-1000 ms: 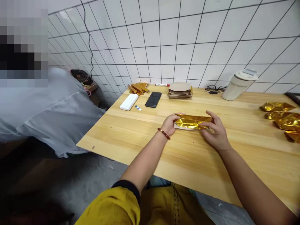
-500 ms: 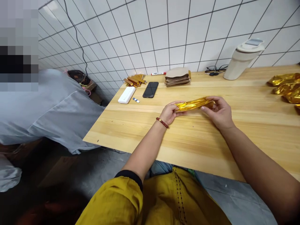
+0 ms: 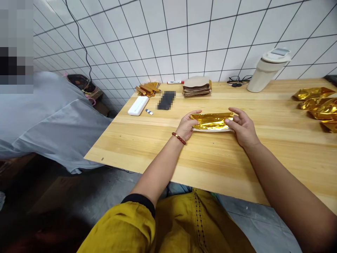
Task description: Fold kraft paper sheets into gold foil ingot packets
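A shiny gold foil sheet [image 3: 212, 121], folded into a flat strip with a pale lower edge, is stretched level between my hands over the wooden table. My left hand [image 3: 186, 125] pinches its left end, thumb on the front face. At the right end, my right hand [image 3: 242, 128] grips it with the thumb pressed on the foil and the index finger extended along the top. The backs of the foil and the fingers behind it are hidden.
On the wooden table [image 3: 158, 140] lie gold foil pieces [image 3: 314, 105] at right and a stack of brown paper [image 3: 197, 86] behind. A cup [image 3: 268, 70], glasses [image 3: 239, 80], marker [image 3: 175, 82], phone [image 3: 166, 100], white box [image 3: 138, 105] and foil strips [image 3: 147, 89] stand around. A person [image 3: 50, 116] sits at left.
The foil has turned from a narrow, slanted roll to a level, flat face toward me, its pale lower edge now showing. Both hands still hold its ends, the right thumb now on the front.
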`<move>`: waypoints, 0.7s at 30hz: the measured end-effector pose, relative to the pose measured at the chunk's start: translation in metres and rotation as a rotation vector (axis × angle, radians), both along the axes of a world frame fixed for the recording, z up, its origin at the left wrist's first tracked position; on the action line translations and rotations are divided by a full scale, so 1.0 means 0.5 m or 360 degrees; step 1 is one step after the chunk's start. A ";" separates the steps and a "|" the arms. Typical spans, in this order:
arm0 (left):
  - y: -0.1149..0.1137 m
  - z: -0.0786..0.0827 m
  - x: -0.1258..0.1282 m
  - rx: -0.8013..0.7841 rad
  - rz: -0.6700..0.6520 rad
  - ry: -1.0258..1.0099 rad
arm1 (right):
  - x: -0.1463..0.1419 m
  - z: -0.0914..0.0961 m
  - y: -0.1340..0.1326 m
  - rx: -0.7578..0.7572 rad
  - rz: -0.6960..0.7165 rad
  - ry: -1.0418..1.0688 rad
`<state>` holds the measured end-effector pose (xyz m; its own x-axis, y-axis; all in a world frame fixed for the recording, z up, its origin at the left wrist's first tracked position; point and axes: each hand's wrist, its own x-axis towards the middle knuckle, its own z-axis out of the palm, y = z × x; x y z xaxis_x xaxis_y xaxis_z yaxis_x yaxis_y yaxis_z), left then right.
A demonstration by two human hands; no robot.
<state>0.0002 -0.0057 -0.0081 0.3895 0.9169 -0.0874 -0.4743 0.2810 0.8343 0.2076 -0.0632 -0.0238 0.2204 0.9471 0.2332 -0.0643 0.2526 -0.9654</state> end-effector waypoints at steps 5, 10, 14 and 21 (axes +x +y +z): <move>-0.005 0.017 -0.004 -0.0022 0.0077 -0.0150 | -0.002 -0.005 0.003 -0.0117 0.0047 0.0025; -0.028 0.025 0.006 -0.0084 -0.0106 -0.0288 | -0.013 -0.005 0.007 0.0021 -0.0204 0.0084; -0.049 0.014 0.036 -0.0030 -0.0179 -0.0199 | -0.041 0.002 -0.002 0.0022 -0.0126 0.0169; -0.026 -0.004 0.036 -0.0156 0.0049 -0.0139 | -0.037 0.008 -0.008 -0.0058 0.0021 0.0084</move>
